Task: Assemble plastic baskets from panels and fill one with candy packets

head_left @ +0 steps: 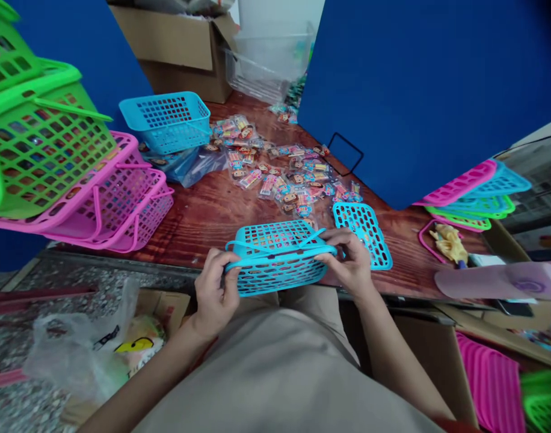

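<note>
A blue plastic basket (280,237) is tipped on its side at the table's near edge, its handle lying across its upper side. A blue lid with oval holes (280,273) covers its mouth and faces me. Colourful contents show faintly through the mesh. My left hand (216,291) grips the left end of the rim, thumb on the lid side. At the right end, my right hand (347,258) pinches the rim and lid edge between thumb and fingers. A loose blue lid (366,234) lies on the table just beyond my right hand.
Small packets (280,174) are scattered across the wooden table (203,210). Another blue basket (167,123) stands behind. Stacked green baskets (54,150) and pink baskets (140,204) rise at left. Coloured lids (478,186) and a pinkish bottle (501,281) are at right.
</note>
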The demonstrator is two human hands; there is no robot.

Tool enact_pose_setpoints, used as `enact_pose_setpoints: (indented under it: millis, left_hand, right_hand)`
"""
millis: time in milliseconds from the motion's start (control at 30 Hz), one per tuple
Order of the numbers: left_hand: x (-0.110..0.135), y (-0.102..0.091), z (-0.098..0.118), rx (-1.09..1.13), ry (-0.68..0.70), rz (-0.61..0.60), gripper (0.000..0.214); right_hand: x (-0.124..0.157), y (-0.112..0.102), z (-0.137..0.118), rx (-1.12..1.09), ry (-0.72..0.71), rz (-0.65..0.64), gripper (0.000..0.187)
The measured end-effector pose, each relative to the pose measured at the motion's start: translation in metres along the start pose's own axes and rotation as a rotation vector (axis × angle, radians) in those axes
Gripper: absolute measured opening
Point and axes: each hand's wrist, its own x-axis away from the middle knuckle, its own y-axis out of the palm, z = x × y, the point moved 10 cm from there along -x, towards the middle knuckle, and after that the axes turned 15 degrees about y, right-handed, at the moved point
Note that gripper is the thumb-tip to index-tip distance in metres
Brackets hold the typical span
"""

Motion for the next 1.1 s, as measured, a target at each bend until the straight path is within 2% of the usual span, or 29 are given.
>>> enact_pose_setpoints:
  millis: [100,167,267,333,500,667,800,900,1100]
  left_hand:
    - [-0.002,0.001,0.0,0.018,0.028,-0.039,0.012]
    - [-0.002,0.0,-0.001,0.032,0.043,-0.061,0.012]
    - [-0.005,0.001,-0.004,0.057,0.058,-0.112,0.011]
    - [-0.009,0.002,-0.004,0.074,0.073,-0.146,0.013]
    - [-0.015,0.003,-0.002,0.07,0.095,-0.178,0.015]
    - [-0.016,0.007,0.005,0.019,0.129,-0.206,0.013]
    - [-0.014,0.011,0.009,0.025,0.161,-0.211,0.02]
    - [-0.012,0.013,0.008,0.015,0.136,-0.198,0.022]
    - [-0.006,0.015,0.009,-0.051,0.054,-0.071,0.013]
  right_hand:
    - [-0.001,0.007,-0.02,0.197,-0.135,-0.051,0.034]
    - [0.0,0.012,-0.03,0.306,-0.213,-0.107,0.031]
    - [-0.002,0.012,-0.04,0.398,-0.262,-0.093,0.026]
    - [-0.004,0.015,-0.045,0.392,-0.28,-0.12,0.025]
    - [-0.013,0.035,-0.048,0.215,-0.219,-0.424,0.022]
    - [-0.017,0.04,-0.053,0.257,-0.22,-0.537,0.03]
    - [-0.019,0.041,-0.052,0.271,-0.202,-0.552,0.027]
    - [-0.018,0.042,-0.049,0.257,-0.205,-0.543,0.024]
    - [-0.019,0.041,-0.042,0.188,-0.206,-0.505,0.021]
